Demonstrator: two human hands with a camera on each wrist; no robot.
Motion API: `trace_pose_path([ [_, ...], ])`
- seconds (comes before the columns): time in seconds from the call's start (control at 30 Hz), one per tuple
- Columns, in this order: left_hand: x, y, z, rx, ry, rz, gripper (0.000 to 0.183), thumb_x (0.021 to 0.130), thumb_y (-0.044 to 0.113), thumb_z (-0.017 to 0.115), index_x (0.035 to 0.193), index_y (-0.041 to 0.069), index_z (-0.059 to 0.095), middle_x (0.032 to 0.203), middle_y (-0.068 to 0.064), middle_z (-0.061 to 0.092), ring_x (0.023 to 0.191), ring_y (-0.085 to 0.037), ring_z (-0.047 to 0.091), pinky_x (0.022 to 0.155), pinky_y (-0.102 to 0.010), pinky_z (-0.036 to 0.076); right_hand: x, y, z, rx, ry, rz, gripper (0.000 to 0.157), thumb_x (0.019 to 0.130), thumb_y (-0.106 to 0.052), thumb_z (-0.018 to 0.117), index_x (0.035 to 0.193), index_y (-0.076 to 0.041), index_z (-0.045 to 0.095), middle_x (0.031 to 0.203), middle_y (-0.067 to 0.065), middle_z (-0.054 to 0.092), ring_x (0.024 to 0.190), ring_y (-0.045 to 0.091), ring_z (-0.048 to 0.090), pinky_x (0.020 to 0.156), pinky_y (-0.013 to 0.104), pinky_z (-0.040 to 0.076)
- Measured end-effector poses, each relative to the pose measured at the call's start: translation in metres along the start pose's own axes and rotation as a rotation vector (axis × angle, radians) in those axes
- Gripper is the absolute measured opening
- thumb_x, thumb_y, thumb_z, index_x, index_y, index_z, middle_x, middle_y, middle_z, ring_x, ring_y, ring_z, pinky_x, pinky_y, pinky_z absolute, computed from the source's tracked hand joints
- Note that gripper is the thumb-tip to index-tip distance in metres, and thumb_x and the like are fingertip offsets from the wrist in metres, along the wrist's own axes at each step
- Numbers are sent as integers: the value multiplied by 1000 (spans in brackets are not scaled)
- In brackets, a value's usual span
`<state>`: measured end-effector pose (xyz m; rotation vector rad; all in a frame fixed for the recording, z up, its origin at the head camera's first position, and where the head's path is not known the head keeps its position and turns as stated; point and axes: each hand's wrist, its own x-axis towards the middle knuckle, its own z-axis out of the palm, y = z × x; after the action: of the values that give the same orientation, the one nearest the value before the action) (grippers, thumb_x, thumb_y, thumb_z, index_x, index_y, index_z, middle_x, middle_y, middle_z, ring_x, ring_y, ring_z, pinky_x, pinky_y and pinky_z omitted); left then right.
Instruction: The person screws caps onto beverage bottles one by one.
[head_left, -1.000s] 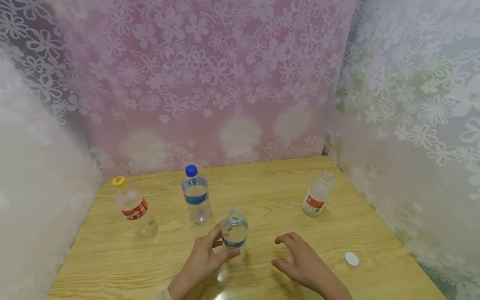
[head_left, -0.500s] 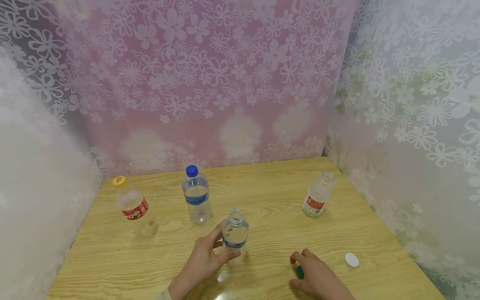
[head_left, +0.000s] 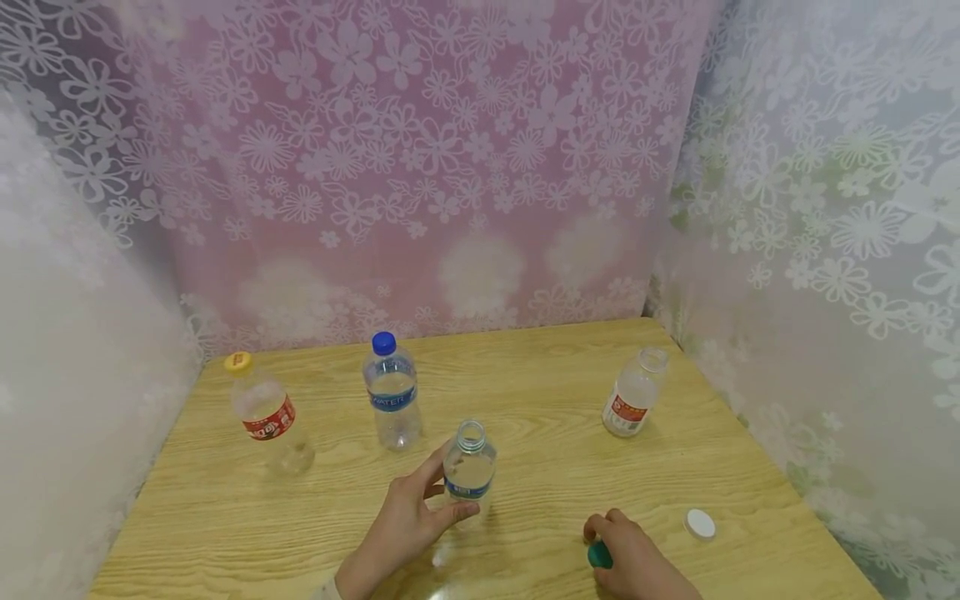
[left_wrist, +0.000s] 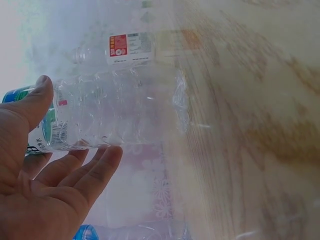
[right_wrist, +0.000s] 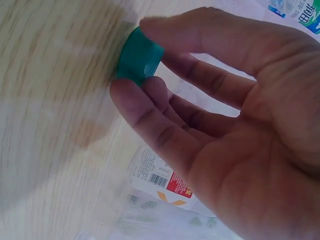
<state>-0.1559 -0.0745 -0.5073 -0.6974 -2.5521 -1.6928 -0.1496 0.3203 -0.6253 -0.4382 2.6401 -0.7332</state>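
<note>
In the head view my left hand (head_left: 405,521) grips a clear plastic bottle (head_left: 470,471) with a blue label and an uncapped mouth. It stands upright on the wooden table, its base reaching the wood in the left wrist view, where thumb and fingers (left_wrist: 102,172) lie on opposite sides of it. To the right, low over the table, my right hand (head_left: 641,562) pinches a green bottle cap (right_wrist: 139,57) between thumb and fingertips. Whether the cap still touches the wood I cannot tell. A white cap (head_left: 700,523) lies just right of that hand.
An open clear bottle with a red-and-white label (head_left: 628,407) stands at the back right. Toward the back left are a blue-capped water bottle (head_left: 393,396) and a yellow-capped bottle (head_left: 268,417) with a red label. Flowered curtains (head_left: 420,167) border the table (head_left: 525,367).
My right hand has moved right and toward me, and its fingers have closed on the green cap. The left hand and its bottle have stayed in place.
</note>
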Motion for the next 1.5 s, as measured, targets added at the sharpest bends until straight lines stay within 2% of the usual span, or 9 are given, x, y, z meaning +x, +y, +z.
trace_pose_path([
  [0.23, 1, -1, -1, -3, 4, 8, 84, 88, 34, 87, 160, 31, 45, 141, -3, 70, 126, -33, 69, 94, -38, 63, -1, -8, -3, -57, 26, -25, 26, 85, -18, 86, 101, -21, 66, 94, -6, 58, 78, 7, 47, 67, 21, 45],
  [0.43, -1, 0, 0, -16, -13, 23, 83, 89, 37, 85, 160, 25, 44, 142, -5, 69, 126, -33, 69, 95, -36, 63, -15, -49, -19, 16, 17, 47, 24, 85, -16, 87, 98, -11, 68, 92, -2, 60, 78, 13, 50, 69, 29, 49],
  [0.6, -7, 1, 2, -26, -28, -7, 80, 90, 40, 83, 160, 31, 44, 143, -3, 68, 128, -33, 68, 95, -34, 63, -18, -48, -18, 30, 11, 65, 26, 87, -28, 86, 102, -16, 68, 94, -6, 58, 78, 8, 50, 68, 24, 47],
  [0.7, -10, 1, 1, -28, -26, -14, 79, 91, 40, 83, 159, 33, 44, 144, -2, 68, 129, -34, 67, 95, -35, 63, -20, -65, -27, 52, 84, -12, 26, 90, -26, 82, 108, -14, 68, 96, -5, 58, 77, 5, 48, 65, 21, 45],
  [0.83, -9, 1, 0, -28, -19, 0, 79, 90, 39, 83, 159, 31, 44, 143, -2, 68, 128, -33, 68, 96, -34, 62, -27, -121, -56, 108, 248, -159, 22, 90, -11, 75, 110, -7, 68, 95, -2, 54, 75, 2, 45, 62, 20, 45],
  [1.0, -7, 0, 0, -29, -12, 16, 81, 90, 37, 84, 160, 27, 44, 142, -4, 69, 127, -32, 68, 95, -32, 62, -20, -170, -79, 86, 534, -393, 27, 87, 2, 74, 109, -13, 69, 95, -7, 55, 73, -1, 47, 60, 17, 46],
  [1.1, -6, 0, 0, -23, -9, 8, 81, 90, 36, 84, 160, 26, 45, 142, -5, 69, 128, -33, 68, 95, -34, 62, -12, -185, -87, 71, 646, -488, 35, 84, 6, 77, 112, -15, 70, 98, -8, 58, 74, -1, 49, 60, 18, 48],
  [1.27, -5, 1, -1, -6, -10, -15, 82, 91, 33, 84, 161, 29, 43, 143, -5, 69, 128, -33, 68, 95, -39, 63, -1, -207, -98, 126, 697, -542, 40, 86, 2, 80, 120, -19, 71, 104, -9, 61, 75, 2, 51, 62, 18, 49],
  [1.5, -2, 2, 0, -2, -8, -1, 82, 91, 38, 83, 162, 31, 42, 143, -3, 69, 127, -33, 68, 95, -41, 63, 11, -231, -111, 177, 691, -646, 41, 91, 0, 79, 127, -18, 71, 112, -3, 64, 78, 6, 53, 67, 19, 49],
])
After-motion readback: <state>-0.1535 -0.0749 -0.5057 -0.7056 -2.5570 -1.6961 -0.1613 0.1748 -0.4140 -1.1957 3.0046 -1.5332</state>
